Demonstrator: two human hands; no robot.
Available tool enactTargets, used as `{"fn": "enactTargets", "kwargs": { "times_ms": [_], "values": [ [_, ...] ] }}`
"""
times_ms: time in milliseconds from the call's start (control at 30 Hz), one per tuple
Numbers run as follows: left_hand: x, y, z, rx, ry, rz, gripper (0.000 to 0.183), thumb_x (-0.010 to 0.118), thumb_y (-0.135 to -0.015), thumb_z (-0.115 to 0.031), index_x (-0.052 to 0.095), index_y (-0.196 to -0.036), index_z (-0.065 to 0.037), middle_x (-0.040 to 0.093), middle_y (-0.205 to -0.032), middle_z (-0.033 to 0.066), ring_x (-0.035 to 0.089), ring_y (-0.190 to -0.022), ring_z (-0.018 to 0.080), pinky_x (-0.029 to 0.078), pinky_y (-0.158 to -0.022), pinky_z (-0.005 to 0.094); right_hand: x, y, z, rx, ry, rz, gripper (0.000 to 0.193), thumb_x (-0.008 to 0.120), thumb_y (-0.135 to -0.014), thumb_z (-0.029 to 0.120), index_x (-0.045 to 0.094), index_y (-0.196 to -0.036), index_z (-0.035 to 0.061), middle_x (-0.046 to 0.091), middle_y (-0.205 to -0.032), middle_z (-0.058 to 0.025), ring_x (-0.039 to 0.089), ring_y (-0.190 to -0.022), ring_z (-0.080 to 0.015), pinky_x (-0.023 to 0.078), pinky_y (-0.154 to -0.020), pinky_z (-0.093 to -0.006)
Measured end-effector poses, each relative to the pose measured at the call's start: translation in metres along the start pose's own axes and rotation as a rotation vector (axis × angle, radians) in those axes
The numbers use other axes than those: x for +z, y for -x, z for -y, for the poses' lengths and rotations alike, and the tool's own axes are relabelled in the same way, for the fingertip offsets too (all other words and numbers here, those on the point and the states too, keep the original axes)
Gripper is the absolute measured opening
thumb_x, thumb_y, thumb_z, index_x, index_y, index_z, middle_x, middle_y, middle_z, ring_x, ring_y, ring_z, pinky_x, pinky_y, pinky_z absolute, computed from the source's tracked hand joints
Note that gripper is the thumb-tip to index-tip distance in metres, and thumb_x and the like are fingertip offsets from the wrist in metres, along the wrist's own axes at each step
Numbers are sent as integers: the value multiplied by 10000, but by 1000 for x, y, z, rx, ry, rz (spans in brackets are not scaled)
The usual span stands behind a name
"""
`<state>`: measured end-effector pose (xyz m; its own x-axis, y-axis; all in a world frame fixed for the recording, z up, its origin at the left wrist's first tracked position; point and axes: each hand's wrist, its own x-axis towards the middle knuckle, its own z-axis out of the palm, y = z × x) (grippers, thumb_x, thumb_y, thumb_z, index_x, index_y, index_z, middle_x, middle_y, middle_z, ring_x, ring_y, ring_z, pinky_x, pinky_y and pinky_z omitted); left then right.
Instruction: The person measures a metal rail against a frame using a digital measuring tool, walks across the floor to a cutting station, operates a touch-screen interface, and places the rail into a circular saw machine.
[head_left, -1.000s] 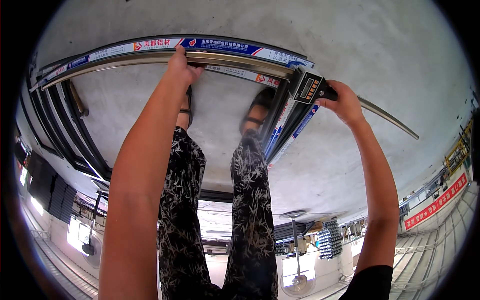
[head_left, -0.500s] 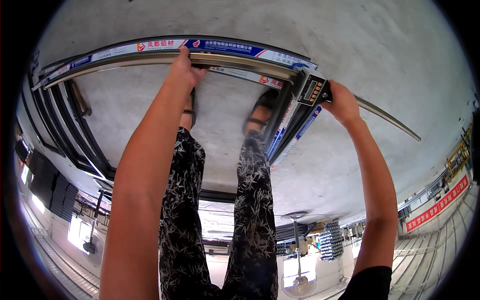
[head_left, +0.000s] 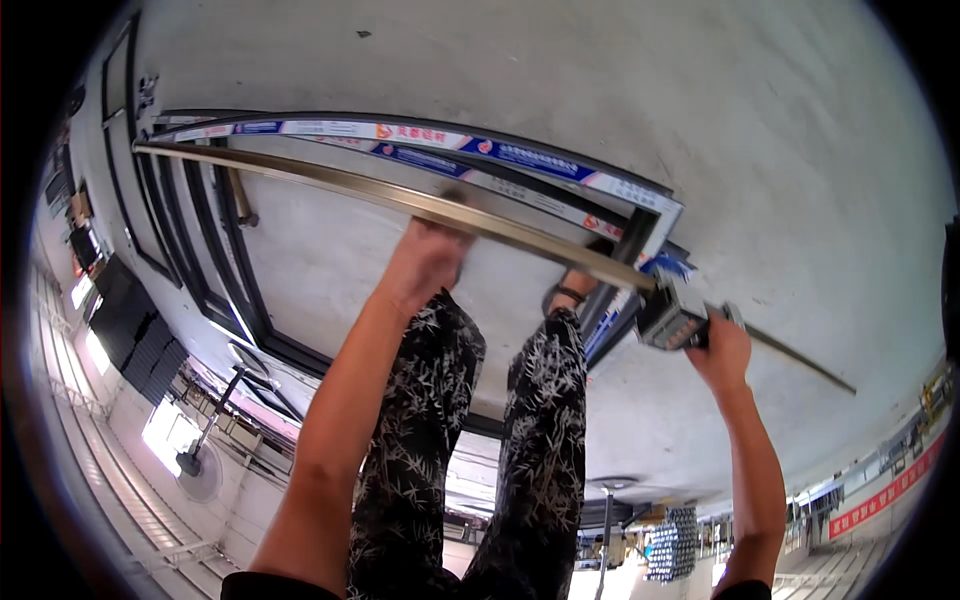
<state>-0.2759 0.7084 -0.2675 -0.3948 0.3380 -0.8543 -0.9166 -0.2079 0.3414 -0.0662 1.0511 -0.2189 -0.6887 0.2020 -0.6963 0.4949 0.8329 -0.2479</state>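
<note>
My left hand [head_left: 430,260] is closed round the middle of a long brass-coloured measuring bar [head_left: 330,180], its fingers partly hidden behind the bar and blurred. At the right, my right hand [head_left: 728,350] grips the dark digital readout head [head_left: 672,318] that sits on this bar. The bar's thin end sticks out past the right hand. Below the bar lies a dark rectangular metal frame [head_left: 655,225], its edges covered with white and blue printed protective film. The bar slants over it, apart from its right corner.
More dark frames [head_left: 205,265] lie stacked at the left, beside a wooden-handled tool [head_left: 240,195]. My feet stand within the frame's outline, one sandal [head_left: 565,295] showing. A stand fan [head_left: 195,465] and a red banner [head_left: 885,495] are farther off.
The measuring bar has come away from the frame's edge, towards me and tilted down at the right, with both hands still on it. The view has shifted and turned too.
</note>
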Motion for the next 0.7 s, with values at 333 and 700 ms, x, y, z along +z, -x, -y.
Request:
{"fn": "enactTargets", "kwargs": {
  "times_ms": [333, 700],
  "values": [
    [-46, -148, -14, 849, -1460, -174, 336, 525, -800, -183, 503, -1102, -38, 550, -1069, 165, 504, -1049, 287, 378, -920, 370, -7, 11, 56, -160, -200, -283, 218, 639, -485, 102, 489, -639, 63, 473, -535, -117, 472, -507, -344, 363, -455, -408],
    [-24, -142, 15, 884, -1860, -175, 163, 530, -735, -239, 587, -783, -94, 549, -771, 111, 525, -796, 302, 418, -758, 406, 3, 15, 65, 13, -392, -270, 162, 636, -523, 71, 487, -586, 60, 459, -509, -115, 454, -447, -323, 345, -419, -355]
  ]
}}
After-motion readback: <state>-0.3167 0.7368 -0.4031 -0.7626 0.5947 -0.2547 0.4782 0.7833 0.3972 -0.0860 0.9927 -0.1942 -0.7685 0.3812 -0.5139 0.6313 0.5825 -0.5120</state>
